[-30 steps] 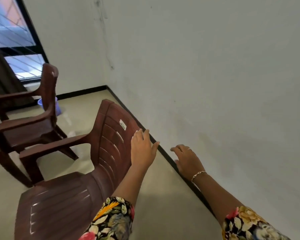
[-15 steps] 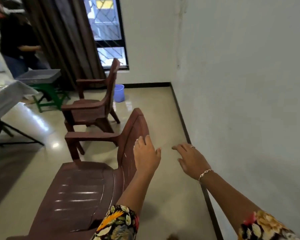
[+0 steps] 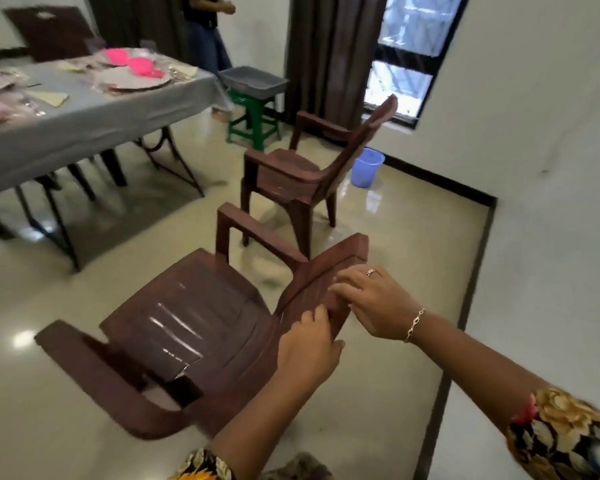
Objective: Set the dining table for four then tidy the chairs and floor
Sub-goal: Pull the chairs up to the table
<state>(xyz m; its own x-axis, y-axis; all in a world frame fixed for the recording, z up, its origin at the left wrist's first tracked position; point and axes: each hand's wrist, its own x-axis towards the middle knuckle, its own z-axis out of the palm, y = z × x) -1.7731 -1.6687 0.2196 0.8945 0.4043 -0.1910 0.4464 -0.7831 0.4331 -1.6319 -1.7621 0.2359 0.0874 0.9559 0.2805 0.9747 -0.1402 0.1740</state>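
A brown plastic armchair [image 3: 194, 327] stands right in front of me, its back toward me. My left hand [image 3: 309, 344] grips the lower part of the backrest edge. My right hand [image 3: 374, 303] holds the backrest a little higher, fingers curled over its rim. A second brown armchair [image 3: 291, 174] stands beyond it, facing left. The dining table [image 3: 84, 123] with a grey cloth sits at the upper left, laid with plates [image 3: 136, 79], pink cups [image 3: 142, 67] and napkins. A third chair back [image 3: 49, 32] shows behind the table.
A green stool [image 3: 253, 123] carrying a grey tray [image 3: 253, 81] stands by the dark curtain. A blue bucket [image 3: 368, 168] sits on the floor under the window. A person [image 3: 208, 36] stands behind the table. The white wall runs along my right.
The view has swung left from the wall to the room. Both hands, earlier flat and open near the chair back, have closed on the backrest.
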